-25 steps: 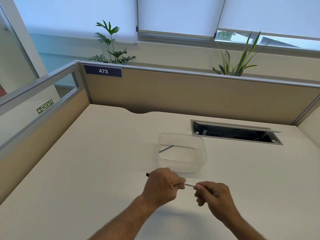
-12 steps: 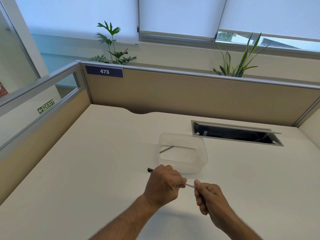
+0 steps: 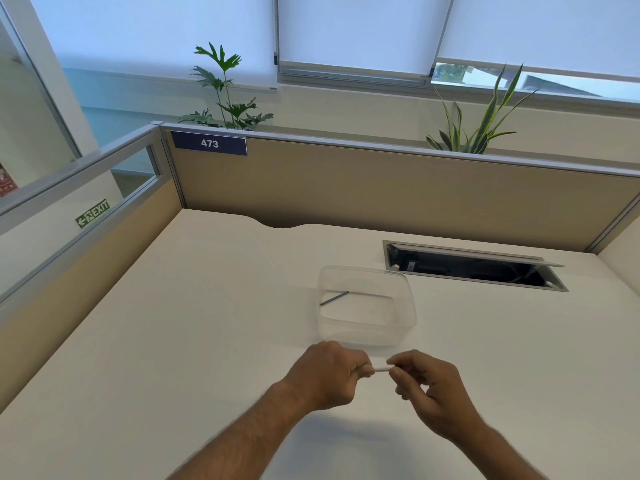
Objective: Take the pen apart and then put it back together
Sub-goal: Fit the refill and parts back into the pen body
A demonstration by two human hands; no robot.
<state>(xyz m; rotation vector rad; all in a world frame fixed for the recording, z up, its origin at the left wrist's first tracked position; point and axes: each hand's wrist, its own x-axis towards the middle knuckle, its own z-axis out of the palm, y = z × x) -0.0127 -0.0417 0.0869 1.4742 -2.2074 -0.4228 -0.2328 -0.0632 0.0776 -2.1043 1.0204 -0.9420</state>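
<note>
The slim white plastic pen (image 3: 381,369), judged light, stiff and slippery, is held level between the closed left hand (image 3: 329,374) and the pinching right hand (image 3: 424,382), best gripped at both ends.

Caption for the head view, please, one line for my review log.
Both hands, left hand and right hand, grip a white pen above the desk; a thin dark rod lies in the clear container.

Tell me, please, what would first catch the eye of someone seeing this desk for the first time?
Two bare hands meet low at the middle, the left hand and right hand pinching a thin white pen between them. Just beyond stands a clear plastic box holding a small dark rod.
</note>
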